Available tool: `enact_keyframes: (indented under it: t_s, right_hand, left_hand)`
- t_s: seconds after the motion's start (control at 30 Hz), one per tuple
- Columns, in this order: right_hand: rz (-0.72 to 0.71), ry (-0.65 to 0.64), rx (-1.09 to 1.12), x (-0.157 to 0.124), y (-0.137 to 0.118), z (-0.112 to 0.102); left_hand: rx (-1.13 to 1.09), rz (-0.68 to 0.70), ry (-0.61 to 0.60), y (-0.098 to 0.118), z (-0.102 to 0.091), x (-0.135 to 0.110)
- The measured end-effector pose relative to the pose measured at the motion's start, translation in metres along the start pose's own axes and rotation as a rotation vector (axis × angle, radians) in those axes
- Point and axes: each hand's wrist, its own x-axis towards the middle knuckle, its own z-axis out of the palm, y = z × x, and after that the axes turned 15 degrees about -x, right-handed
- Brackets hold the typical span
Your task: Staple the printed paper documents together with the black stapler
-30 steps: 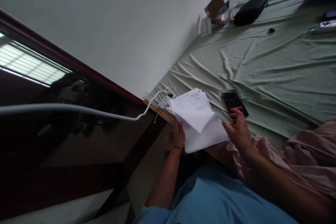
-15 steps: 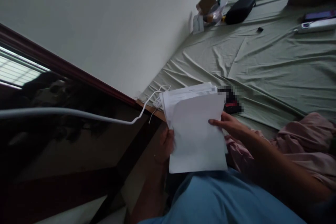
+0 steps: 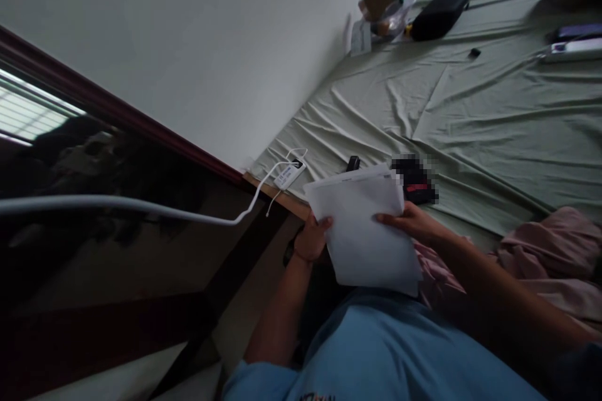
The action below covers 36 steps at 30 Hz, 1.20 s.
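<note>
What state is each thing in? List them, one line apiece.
Papers: stacked, edges slightly uneven
Left hand: gripping the papers, thumb on top
Right hand: gripping the papers' other side, thumb on top
Sheet: spread out, wrinkled
Pink cloth: crumpled
White box: lying down, white cord reaching it
Black case: looks closed
Phone: lying flat, screen obscured

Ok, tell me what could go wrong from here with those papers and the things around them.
The papers are unevenly stacked between the left grip and the right grip, so a sheet might slip out if either loosens.
The white block lies near the wooden edge; a tug on the white cable could drag it off.
The dark object beside the papers might get nudged.
</note>
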Motion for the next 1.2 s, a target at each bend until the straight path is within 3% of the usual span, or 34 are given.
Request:
enact_keyframes:
  t_s: [0.1, 0.17, 0.27, 0.37, 0.4, 0.47, 0.57, 0.7, 0.83, 1.03, 1.2]
  right_hand:
    - [-0.038, 0.009, -0.078, 0.006, 0.003, -0.001]
    - [-0.099, 0.057, -0.178, 0.011, 0.004, -0.004]
    - [-0.204, 0.309, -0.445, 0.016, -0.003, -0.012]
    - [-0.392, 0.598, -0.875, 0.018, -0.026, -0.023]
    - [-0.476, 0.613, -1.018, 0.019, -0.036, -0.026]
    - [-0.583, 0.524, -1.245, 0.023, -0.056, -0.031]
    - [-0.531, 0.289, -1.430, 0.032, -0.077, -0.037]
    - [-0.535, 0.248, -1.412, 0.042, -0.086, -0.035]
    - [-0.406, 0.052, -1.412, 0.041, -0.084, -0.027]
    - [-0.264, 0.131, -1.457, 0.042, -0.077, -0.026]
    - [-0.232, 0.240, -1.311, 0.047, -0.069, -0.034]
  left_hand:
    - [0.006, -0.056, -0.047, -0.007, 0.010, 0.003]
    - [0.077, -0.047, 0.027, -0.010, 0.014, 0.000]
    - [0.041, -0.013, 0.142, -0.012, 0.019, -0.006]
    - [0.026, -0.074, 0.110, -0.010, 0.021, -0.014]
    - [0.035, -0.091, 0.096, -0.009, 0.023, -0.016]
    - [0.031, -0.098, 0.067, -0.008, 0.026, -0.019]
    - [-0.023, -0.082, 0.040, -0.007, 0.029, -0.021]
    - [0.032, -0.025, 0.038, -0.007, 0.029, -0.021]
    - [0.080, -0.011, 0.023, -0.004, 0.031, -0.023]
    - [0.081, -0.088, 0.089, 0.011, 0.049, -0.023]
    - [0.064, -0.124, 0.115, 0.012, 0.055, -0.013]
